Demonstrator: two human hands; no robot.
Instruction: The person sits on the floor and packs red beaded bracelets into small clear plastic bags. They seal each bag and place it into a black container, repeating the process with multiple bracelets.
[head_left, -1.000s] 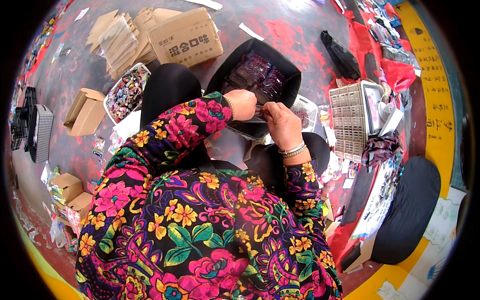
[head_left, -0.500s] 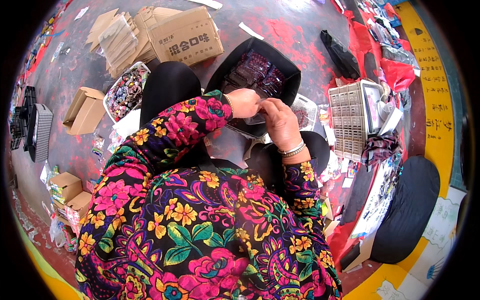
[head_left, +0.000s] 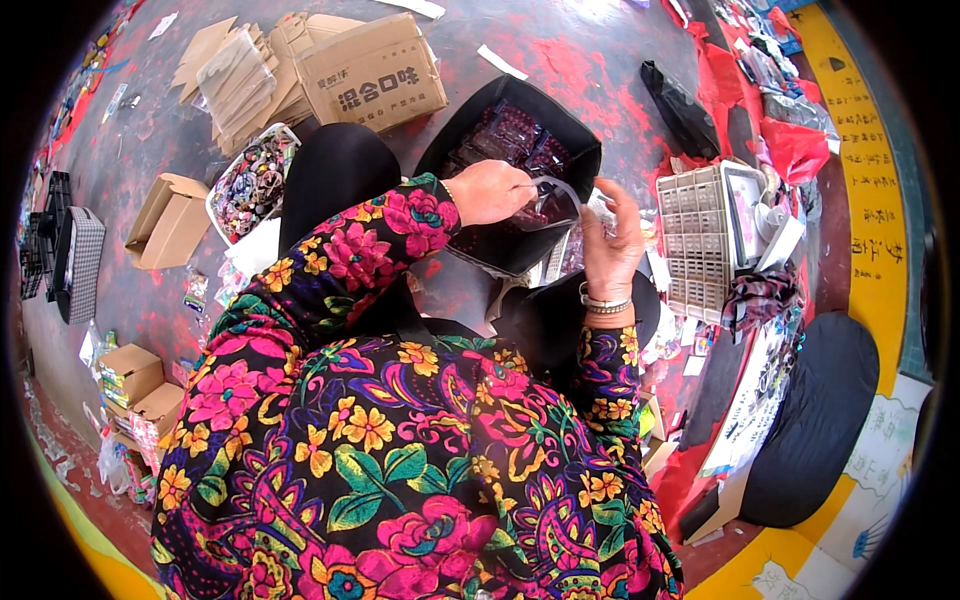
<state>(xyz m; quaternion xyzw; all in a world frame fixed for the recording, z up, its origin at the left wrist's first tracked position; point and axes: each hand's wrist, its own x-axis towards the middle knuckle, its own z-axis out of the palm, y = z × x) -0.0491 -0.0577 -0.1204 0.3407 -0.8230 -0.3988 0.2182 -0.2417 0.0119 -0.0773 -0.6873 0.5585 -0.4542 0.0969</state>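
Note:
My left hand (head_left: 490, 192) is closed, its fingertips pinching the edge of a clear plastic packet (head_left: 557, 207). A pale see-through strip (head_left: 563, 186) arches from those fingertips over to my right hand (head_left: 613, 240). The right fingers point upward with the thumb apart from them, and the strip's far end comes up to the thumb; whether it touches is hard to make out. Both hands are above the near side of a black open box (head_left: 573, 137). Inside it lie several clear packets (head_left: 500, 135) with dark red, dotted contents.
Beyond the left knee stands a white basket (head_left: 213, 205) of patterned hair ties (head_left: 258, 188). Cardboard boxes (head_left: 372, 75) lie farther off. To the right are a cream plastic crate (head_left: 690, 240), a white basket partly behind the right hand, and a black oval cushion (head_left: 815, 420).
My right hand has moved right, away from the left, and its fingers have spread. The pale strip now shows stretched between the hands. My left hand has barely shifted.

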